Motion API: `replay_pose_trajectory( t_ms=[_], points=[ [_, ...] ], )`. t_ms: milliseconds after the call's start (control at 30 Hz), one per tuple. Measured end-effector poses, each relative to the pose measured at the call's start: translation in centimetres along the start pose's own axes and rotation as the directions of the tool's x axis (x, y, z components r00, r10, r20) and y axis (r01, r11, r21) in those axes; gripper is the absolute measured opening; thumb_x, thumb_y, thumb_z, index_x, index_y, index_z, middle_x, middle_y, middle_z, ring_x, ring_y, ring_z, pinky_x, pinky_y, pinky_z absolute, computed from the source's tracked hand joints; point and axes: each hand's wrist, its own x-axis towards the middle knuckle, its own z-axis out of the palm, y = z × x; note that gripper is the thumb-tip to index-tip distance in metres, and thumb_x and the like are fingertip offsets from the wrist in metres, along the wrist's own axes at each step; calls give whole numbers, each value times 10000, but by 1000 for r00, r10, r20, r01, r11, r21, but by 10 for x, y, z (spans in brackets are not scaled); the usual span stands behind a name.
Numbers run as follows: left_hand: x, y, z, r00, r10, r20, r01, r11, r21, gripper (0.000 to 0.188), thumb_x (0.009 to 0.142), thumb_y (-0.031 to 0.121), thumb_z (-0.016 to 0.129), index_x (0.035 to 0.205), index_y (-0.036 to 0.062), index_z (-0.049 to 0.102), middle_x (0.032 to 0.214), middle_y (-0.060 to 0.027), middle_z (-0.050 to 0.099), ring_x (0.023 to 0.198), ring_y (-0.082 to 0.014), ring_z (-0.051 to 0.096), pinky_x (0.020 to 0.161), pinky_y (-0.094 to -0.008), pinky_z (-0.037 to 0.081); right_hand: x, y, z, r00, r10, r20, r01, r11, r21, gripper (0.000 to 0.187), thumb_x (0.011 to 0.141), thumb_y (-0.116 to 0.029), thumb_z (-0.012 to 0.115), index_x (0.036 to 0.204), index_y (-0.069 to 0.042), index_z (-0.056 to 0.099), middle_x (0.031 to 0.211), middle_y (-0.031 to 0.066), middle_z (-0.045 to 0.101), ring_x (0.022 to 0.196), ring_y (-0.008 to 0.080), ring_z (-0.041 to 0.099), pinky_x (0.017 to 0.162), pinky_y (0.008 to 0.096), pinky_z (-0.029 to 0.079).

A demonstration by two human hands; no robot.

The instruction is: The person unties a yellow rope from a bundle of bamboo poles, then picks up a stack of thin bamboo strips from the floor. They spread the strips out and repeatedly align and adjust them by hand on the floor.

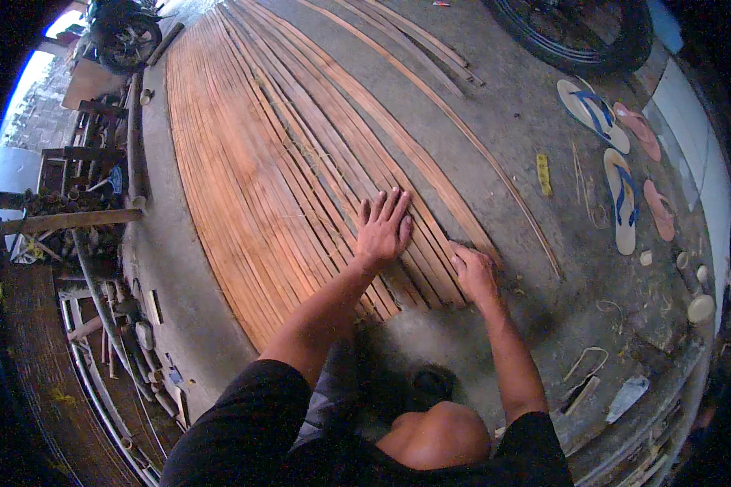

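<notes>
Wooden strips [280, 211] lie side by side on the concrete floor [495, 114], likely to stay aligned; left hand [384, 231] spread flat on them, gripping nothing, probably a hold-down; right hand [477, 273] curled by their near ends, can't tell from here if it's pinching one

A garage-like workshop, shown by wooden strips [227, 162] across concrete floor [528, 89] near a motorcycle [126, 45].
</notes>
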Motion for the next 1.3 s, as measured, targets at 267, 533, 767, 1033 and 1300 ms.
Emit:
replay_pose_trajectory(
  t_ms=[267, 533, 767, 1033, 1300],
  points=[
    [2, -1, -2, 999, 3, 38, -5, 998, 57, 548, 1033, 382, 396, 1567, 269, 351, 1606, -117, 364, 1464, -389, 343, 1199, -622, 149, 9, 12, 4, 996, -40, 80, 53, 983, -174, 379, 897, -118, 672, 1270, -49, 675, 838, 240, 642, 831, 413, 635, 764, 471, 503],
    [-1, -3, -1, 999, 34, -41, -33, 999, 23, 530, 1022, 367, 429, 1539, 249, 412, 1589, -125, 392, 1452, -383, 367, 1191, -617, 183, 6, 6, 10, 1000, -31, 0, 31, 989, -147, 383, 927, -141, 630, 1302, -63, 646, 918, 266, 643, 894, 456, 620, 817, 516, 493],
    [-4, -2, -7, 999, 25, -21, -25, 1000, 5, 522, 1027, 371, 436, 1527, 222, 429, 1601, -113, 374, 1467, -374, 342, 1199, -598, 174, 9, -14, 7, 989, 9, -147, -28, 991, -131, 189, 949, -147, 571, 1071, -3, 575, 977, 260, 660, 926, 474, 629, 791, 517, 500],
    [-3, -6, -6, 996, 38, 81, -47, 992, 113, 564, 1011, 406, 451, 1526, 178, 421, 1603, -83, 368, 1498, -330, 293, 1201, -612, 159, -11, -50, 11, 993, 9, -114, -5, 999, 42, 235, 995, -272, 577, 1080, -56, 540, 911, 245, 678, 855, 473, 658, 689, 532, 509],
    [-3, -3, -12, 997, 73, 39, -74, 997, 17, 598, 987, 385, 479, 1541, 175, 402, 1632, -81, 312, 1514, -337, 256, 1202, -627, 140, -13, -33, 44, 993, -67, -96, 60, 996, -70, 290, 1012, -297, 558, 1159, -50, 520, 756, 245, 674, 692, 482, 655, 583, 569, 508]
  ],
)
